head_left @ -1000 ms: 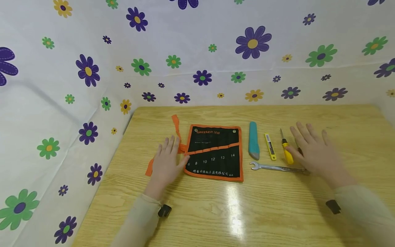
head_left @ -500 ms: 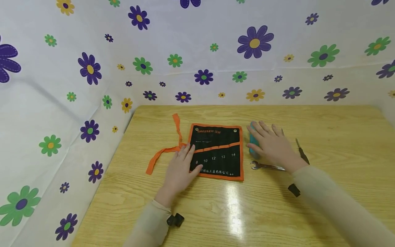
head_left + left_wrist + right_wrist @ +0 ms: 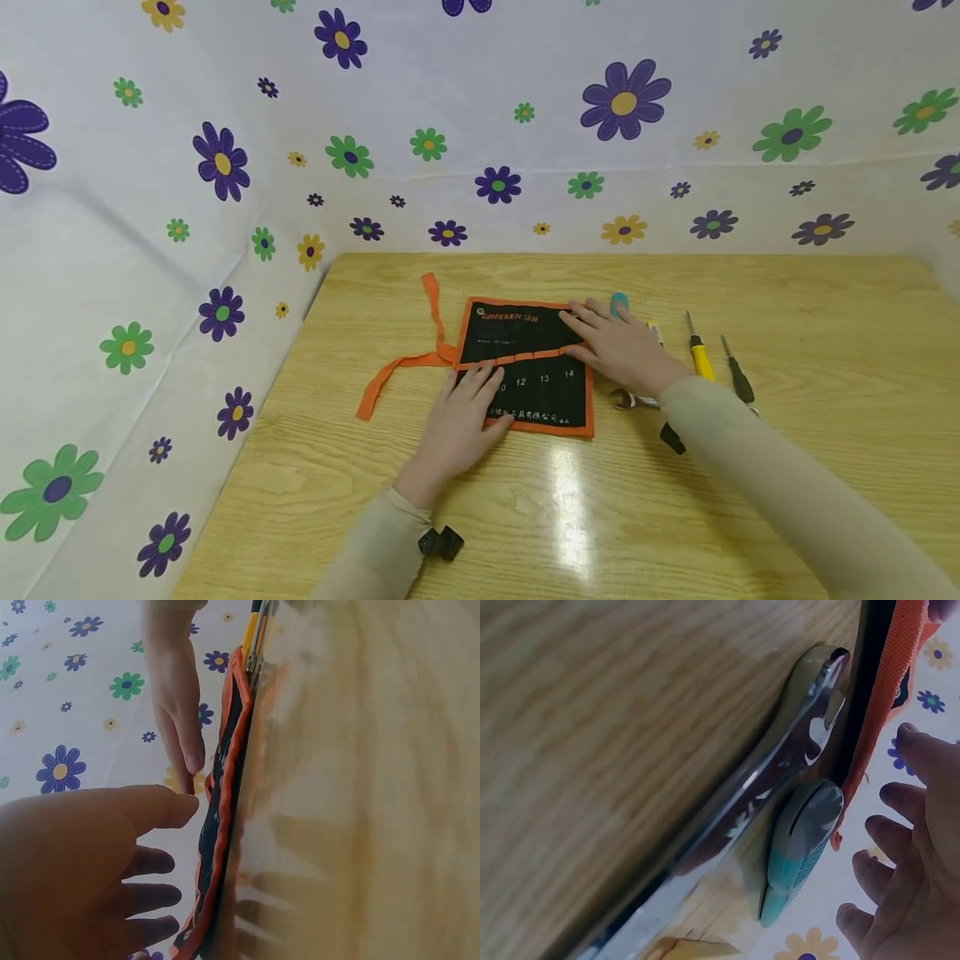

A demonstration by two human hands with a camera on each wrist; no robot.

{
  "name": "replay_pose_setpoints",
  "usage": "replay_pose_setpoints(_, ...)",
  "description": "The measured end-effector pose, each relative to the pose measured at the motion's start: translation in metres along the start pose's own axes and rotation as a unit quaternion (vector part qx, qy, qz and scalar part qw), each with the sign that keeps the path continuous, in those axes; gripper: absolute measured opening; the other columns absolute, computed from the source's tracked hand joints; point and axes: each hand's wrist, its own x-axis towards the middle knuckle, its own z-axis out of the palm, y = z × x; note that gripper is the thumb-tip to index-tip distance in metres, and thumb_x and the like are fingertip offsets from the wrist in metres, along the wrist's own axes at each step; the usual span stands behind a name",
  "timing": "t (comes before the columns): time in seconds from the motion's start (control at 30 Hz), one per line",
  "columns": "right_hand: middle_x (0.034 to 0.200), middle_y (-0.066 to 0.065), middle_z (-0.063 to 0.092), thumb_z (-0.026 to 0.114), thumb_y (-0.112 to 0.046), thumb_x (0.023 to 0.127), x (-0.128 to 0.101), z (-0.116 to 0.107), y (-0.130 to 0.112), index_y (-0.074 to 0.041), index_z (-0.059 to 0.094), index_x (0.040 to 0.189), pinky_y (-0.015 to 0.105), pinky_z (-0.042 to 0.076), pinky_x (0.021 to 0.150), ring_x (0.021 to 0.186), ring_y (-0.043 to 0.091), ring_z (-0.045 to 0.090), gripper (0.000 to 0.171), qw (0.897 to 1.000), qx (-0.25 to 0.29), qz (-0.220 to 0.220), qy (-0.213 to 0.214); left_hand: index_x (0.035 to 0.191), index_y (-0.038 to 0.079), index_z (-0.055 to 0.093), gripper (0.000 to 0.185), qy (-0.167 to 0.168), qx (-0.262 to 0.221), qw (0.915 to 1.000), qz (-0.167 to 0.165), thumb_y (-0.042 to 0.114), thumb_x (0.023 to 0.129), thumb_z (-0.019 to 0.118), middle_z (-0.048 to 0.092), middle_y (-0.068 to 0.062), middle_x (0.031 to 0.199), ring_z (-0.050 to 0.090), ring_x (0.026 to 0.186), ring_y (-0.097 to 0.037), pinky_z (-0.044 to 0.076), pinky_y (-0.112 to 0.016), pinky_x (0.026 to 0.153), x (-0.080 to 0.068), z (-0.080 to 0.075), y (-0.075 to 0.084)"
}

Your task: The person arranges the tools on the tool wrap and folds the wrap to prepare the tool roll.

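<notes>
Both hands (image 3: 457,421) (image 3: 618,346) flat, fingers straight, on pouch (image 3: 534,392); wrench (image 3: 633,402), screwdrivers (image 3: 701,357) alongside.

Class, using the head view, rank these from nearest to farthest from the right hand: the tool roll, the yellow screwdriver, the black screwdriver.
1. tool roll: under the right hand, on its left.
2. yellow screwdriver: right of it.
3. black screwdriver: farthest right.

The black tool pouch (image 3: 528,367) with orange trim carries an orange brand word along its upper edge that reads roughly "GREENER", followed by characters too small to make out. Its pocket row shows the white numbers 10, 12, 13 and 14. Beneath them runs a line of white Chinese characters, not legible.
</notes>
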Motion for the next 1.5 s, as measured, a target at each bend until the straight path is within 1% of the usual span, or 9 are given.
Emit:
replay_pose_setpoints(0.13, 0.149, 0.009, 0.024, 0.038, -0.048, 0.094, 0.007, 0.002, 0.000, -0.015, 0.026, 0.145, 0.055, 0.013, 0.107, 0.136, 0.030, 0.019, 0.062, 1.000, -0.006, -0.004, -0.014, 0.144, 0.019, 0.028, 0.067, -0.022, 0.001, 0.9997, 0.007, 0.053, 0.089, 0.045, 0.026, -0.003, 0.148, 0.022, 0.136, -0.023, 0.015, -0.046, 0.110, 0.002, 0.001, 0.006)
replay_pose_setpoints(0.27, 0.148, 0.009, 0.024, 0.038, -0.047, 0.094, 0.011, 0.003, -0.001, -0.015, 0.027, 0.144, 0.055, 0.014, 0.107, 0.136, 0.030, 0.020, 0.060, 1.000, -0.010, -0.007, -0.024, 0.144, 0.021, 0.029, 0.065, -0.030, 0.001, 0.9995, 0.006, 0.053, 0.089, 0.045, 0.026, -0.002, 0.148, 0.022, 0.136, -0.022, 0.018, -0.047, 0.109, 0.003, 0.005, 0.010)
replay_pose_setpoints(0.43, 0.149, 0.008, 0.022, 0.037, -0.046, 0.095, 0.012, 0.005, -0.001, -0.015, 0.029, 0.144, 0.055, 0.013, 0.107, 0.136, 0.030, 0.018, 0.059, 0.999, -0.006, -0.004, -0.036, 0.143, 0.021, 0.031, 0.064, -0.035, 0.001, 0.9994, 0.000, 0.053, 0.090, 0.044, 0.027, -0.002, 0.148, 0.021, 0.136, -0.022, 0.019, -0.047, 0.109, 0.004, 0.007, 0.011)
replay_pose_setpoints(0.6, 0.148, 0.009, 0.024, 0.035, -0.047, 0.095, 0.011, 0.007, 0.000, -0.015, 0.030, 0.143, 0.056, 0.011, 0.107, 0.137, 0.031, 0.016, 0.058, 0.999, -0.005, 0.001, -0.045, 0.142, 0.022, 0.033, 0.062, -0.040, -0.001, 0.9992, -0.006, 0.054, 0.090, 0.043, 0.028, 0.000, 0.147, 0.021, 0.136, -0.021, 0.018, -0.046, 0.109, 0.005, 0.008, 0.008)
replay_pose_setpoints(0.73, 0.148, 0.008, 0.026, 0.033, -0.049, 0.095, 0.007, 0.009, -0.002, -0.017, 0.029, 0.144, 0.056, 0.010, 0.107, 0.137, 0.030, 0.014, 0.058, 0.998, -0.016, 0.006, -0.054, 0.140, 0.021, 0.037, 0.059, -0.036, -0.006, 0.9992, -0.017, 0.052, 0.090, 0.043, 0.030, 0.001, 0.146, 0.023, 0.136, -0.020, 0.017, -0.046, 0.109, 0.006, 0.008, 0.005)
replay_pose_setpoints(1.0, 0.146, 0.008, 0.029, 0.037, -0.047, 0.095, 0.000, 0.011, -0.010, -0.017, 0.032, 0.142, 0.057, 0.012, 0.107, 0.137, 0.030, 0.017, 0.057, 0.998, -0.028, 0.001, -0.049, 0.137, 0.022, 0.042, 0.056, -0.023, 0.005, 0.9989, -0.040, 0.052, 0.091, 0.043, 0.035, 0.006, 0.144, 0.026, 0.134, -0.017, 0.016, -0.047, 0.109, 0.007, 0.007, -0.003)
replay_pose_setpoints(1.13, 0.146, 0.008, 0.029, 0.035, -0.048, 0.095, -0.005, 0.010, -0.013, -0.017, 0.032, 0.143, 0.056, 0.012, 0.107, 0.136, 0.030, 0.017, 0.057, 0.998, -0.030, 0.000, -0.052, 0.137, 0.021, 0.044, 0.054, -0.016, 0.000, 0.9988, -0.046, 0.050, 0.091, 0.044, 0.036, 0.006, 0.143, 0.027, 0.134, -0.018, 0.016, -0.048, 0.108, 0.009, 0.005, -0.007)
replay_pose_setpoints(1.23, 0.146, 0.007, 0.029, 0.034, -0.048, 0.095, -0.010, 0.010, -0.015, -0.017, 0.032, 0.143, 0.056, 0.012, 0.107, 0.136, 0.030, 0.018, 0.057, 0.998, -0.028, -0.003, -0.054, 0.137, 0.021, 0.043, 0.054, -0.018, -0.002, 0.9985, -0.052, 0.050, 0.091, 0.044, 0.036, 0.006, 0.143, 0.026, 0.134, -0.018, 0.015, -0.048, 0.109, 0.010, 0.003, -0.009)
replay_pose_setpoints(1.5, 0.143, 0.009, 0.035, 0.036, -0.049, 0.094, -0.021, 0.010, -0.024, -0.016, 0.039, 0.139, 0.052, 0.021, 0.106, 0.132, 0.033, 0.028, 0.057, 0.998, -0.041, -0.016, -0.040, 0.137, 0.022, 0.042, 0.054, -0.032, 0.007, 0.9969, -0.071, 0.050, 0.091, 0.043, 0.034, 0.006, 0.144, 0.023, 0.135, -0.021, 0.012, -0.048, 0.110, 0.017, 0.002, -0.015)
